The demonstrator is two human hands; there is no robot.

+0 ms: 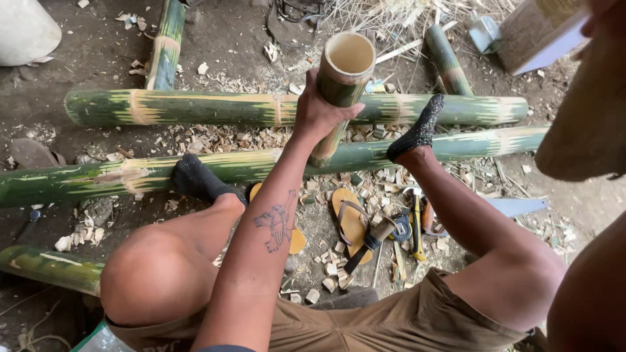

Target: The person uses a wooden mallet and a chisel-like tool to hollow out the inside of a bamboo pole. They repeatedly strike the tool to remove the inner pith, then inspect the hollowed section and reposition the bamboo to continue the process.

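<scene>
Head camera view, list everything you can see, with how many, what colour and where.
short bamboo tube: one, green with pale hollow top, upright at centre, held.
long bamboo poles: two, green streaked yellow, lying across the ground under the feet.
other bamboo pieces: at least three, green, top left, top right, bottom left.
wood chips: many, pale tan, scattered between the poles.
sandals: two, yellow-orange, on the ground between the legs.
tools: a few, yellow and dark, right of the sandals; kinds unclear.
white container: one, top left corner.
socked feet: two, black socks, resting on the nearer pole.
left hand: one, fingers wrapped around the tube.
right hand: not in view.
</scene>
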